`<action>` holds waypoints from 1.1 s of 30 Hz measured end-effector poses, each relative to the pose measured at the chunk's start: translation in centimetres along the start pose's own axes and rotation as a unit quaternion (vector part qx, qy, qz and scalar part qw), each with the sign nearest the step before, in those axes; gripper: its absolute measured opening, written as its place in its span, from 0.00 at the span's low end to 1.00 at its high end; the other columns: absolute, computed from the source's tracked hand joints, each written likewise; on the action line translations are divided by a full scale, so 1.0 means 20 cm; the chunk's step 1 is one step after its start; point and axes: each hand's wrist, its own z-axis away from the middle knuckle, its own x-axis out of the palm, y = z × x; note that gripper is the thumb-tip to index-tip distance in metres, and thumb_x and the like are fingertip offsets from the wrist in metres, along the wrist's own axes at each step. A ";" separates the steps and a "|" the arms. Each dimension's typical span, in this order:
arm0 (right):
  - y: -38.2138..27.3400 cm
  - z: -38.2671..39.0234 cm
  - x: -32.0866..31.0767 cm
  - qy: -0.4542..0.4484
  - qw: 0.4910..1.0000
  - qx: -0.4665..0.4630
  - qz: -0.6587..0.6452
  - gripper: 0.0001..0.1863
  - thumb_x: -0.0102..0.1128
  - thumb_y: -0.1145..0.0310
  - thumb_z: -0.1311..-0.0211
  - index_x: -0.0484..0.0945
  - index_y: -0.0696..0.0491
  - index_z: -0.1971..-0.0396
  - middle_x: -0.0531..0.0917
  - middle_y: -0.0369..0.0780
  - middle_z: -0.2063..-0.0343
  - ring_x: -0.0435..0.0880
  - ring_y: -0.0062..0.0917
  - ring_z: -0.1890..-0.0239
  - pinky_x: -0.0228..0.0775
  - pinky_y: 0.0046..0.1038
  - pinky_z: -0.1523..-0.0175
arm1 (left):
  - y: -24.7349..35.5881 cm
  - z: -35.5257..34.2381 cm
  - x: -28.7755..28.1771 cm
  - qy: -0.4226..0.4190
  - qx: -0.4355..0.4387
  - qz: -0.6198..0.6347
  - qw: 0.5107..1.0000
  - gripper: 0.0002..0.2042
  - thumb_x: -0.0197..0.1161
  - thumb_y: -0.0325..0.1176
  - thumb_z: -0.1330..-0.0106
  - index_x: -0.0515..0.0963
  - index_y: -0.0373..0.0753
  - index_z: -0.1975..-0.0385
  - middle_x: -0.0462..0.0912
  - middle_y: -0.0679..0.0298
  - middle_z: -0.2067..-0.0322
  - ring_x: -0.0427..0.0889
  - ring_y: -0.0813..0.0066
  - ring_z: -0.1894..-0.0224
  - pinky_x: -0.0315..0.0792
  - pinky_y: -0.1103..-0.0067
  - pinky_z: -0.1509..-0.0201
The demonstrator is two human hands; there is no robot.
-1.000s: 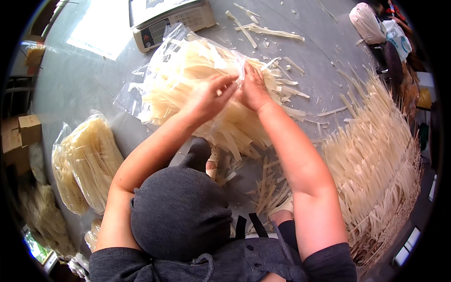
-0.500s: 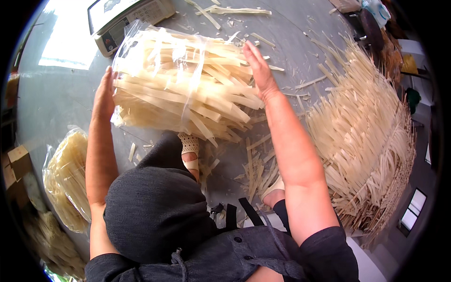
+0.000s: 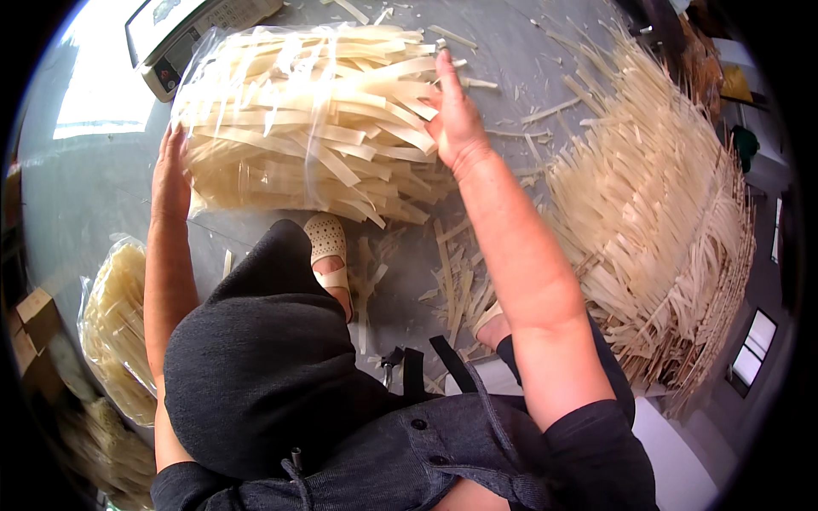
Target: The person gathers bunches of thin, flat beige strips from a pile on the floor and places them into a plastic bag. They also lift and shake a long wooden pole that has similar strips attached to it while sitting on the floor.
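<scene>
A clear plastic bag (image 3: pixel 294 183) packed with pale, wide, flat strips that look like dried noodles (image 3: pixel 341 102) lies sideways between my hands, above my left foot. My left hand (image 3: pixel 173 175) presses along the bag's closed left end, its fingers partly hidden by the film. At the right end, the strips stick out of the bag. Against those loose ends my right hand (image 3: pixel 456 115) holds its palm, fingers straight and pointing away from me. Together both hands hold the bag from its two ends.
A scale (image 3: pixel 166 64) stands just beyond the bag's far left corner. A big heap of strips (image 3: pixel 656 204) spreads on the right. Another filled plastic bag (image 3: pixel 119 332) lies at left, near a cardboard box (image 3: pixel 38 319). Broken strips (image 3: pixel 460 277) litter the grey floor.
The bag and both my hands have shifted left and slightly away from me. My right hand has come in closer against the strips' ends. More of my left shoe shows.
</scene>
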 end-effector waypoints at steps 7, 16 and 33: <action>0.86 0.84 -0.20 -0.105 0.832 -0.180 0.515 0.07 0.52 0.69 0.44 0.75 0.50 0.65 0.82 0.44 0.76 0.81 0.43 0.74 0.74 0.37 0.69 | -0.25 0.17 -0.25 0.199 0.050 -0.075 0.976 0.21 0.57 0.42 0.33 0.69 0.46 0.41 0.72 0.65 0.45 0.67 0.74 0.40 0.56 0.77 0.38; 1.37 0.91 -0.47 -0.192 0.624 -0.038 0.757 0.17 0.60 0.58 0.49 0.77 0.50 0.60 0.81 0.42 0.65 0.80 0.36 0.59 0.71 0.38 0.56 | -0.14 0.31 -0.17 0.099 0.219 -0.114 0.964 0.17 0.53 0.32 0.30 0.70 0.40 0.42 0.72 0.64 0.43 0.66 0.76 0.40 0.58 0.76 0.36; -0.16 2.24 -1.85 0.309 0.784 0.061 0.535 0.21 0.60 0.58 0.41 0.75 0.46 0.47 0.82 0.39 0.68 0.81 0.27 0.65 0.73 0.28 0.57 | 0.73 0.87 0.74 -0.224 0.416 -0.042 0.880 0.20 0.49 0.37 0.29 0.68 0.36 0.41 0.69 0.58 0.40 0.65 0.66 0.36 0.56 0.71 0.31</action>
